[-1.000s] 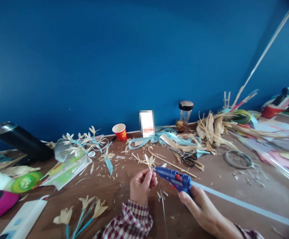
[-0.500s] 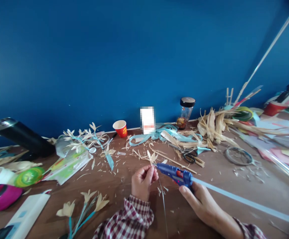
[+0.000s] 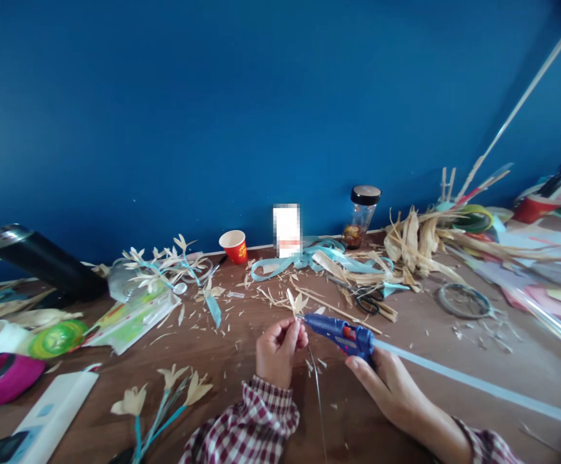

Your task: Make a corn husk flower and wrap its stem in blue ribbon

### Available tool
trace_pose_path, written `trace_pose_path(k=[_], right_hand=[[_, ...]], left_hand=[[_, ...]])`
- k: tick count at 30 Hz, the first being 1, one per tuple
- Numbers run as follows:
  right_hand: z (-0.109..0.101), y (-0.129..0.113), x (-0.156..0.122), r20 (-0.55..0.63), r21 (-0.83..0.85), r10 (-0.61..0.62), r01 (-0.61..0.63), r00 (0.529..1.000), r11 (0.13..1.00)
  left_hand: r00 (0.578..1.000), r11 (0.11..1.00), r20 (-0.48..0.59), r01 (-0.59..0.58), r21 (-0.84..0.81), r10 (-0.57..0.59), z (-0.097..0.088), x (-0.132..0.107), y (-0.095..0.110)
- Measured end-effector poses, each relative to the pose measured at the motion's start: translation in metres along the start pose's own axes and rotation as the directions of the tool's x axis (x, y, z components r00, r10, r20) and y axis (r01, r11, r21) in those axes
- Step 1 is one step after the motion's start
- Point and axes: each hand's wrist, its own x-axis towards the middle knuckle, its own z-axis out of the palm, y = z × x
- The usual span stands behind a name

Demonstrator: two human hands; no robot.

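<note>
A small pale flower (image 3: 296,301) stands nearly upright in the pinch of a worker's left hand (image 3: 280,348), its petals fanning upward and away from the fingertips above a brown table (image 3: 367,438). From below the hand, a thin wire (image 3: 318,393) runs down, with a slight curve, to the bottom of the view.

A blue glue gun (image 3: 341,335) lies along a slant, its nozzle aimed left and slightly up at the flower's base, its rear toward the lower right. The metal tip meets the base just above the pinching fingers; whether it touches cannot be told. A long, translucent pale-blue glue stick (image 3: 478,382) extends from the rear of the tool to the right edge.

The thumb and forefinger of the left hand are pressed together on the flower's base, the other fingers curled in. The right hand (image 3: 396,386) is wrapped around the glue gun's handle, thumb on the near side; most of its fingers are hidden, and the trigger's state cannot be seen.

The flower is cream-coloured, with slim, pointed petals; the tool shows a red patch on its blue body. Nearby lie dry scraps, black-handled scissors (image 3: 368,303) and, at lower left, three blue-stemmed blooms (image 3: 167,386).
</note>
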Motion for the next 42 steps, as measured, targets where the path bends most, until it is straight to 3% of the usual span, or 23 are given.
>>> trace_pose_path(k=[42], right_hand=[[0.0011,0.002,0.0016,-0.075,-0.079,-0.046,0.04,0.996,0.996]], left_hand=[[0.999,0.998,-0.018,-0.03,0.049,0.031,0.0015,-0.0026,0.0038]])
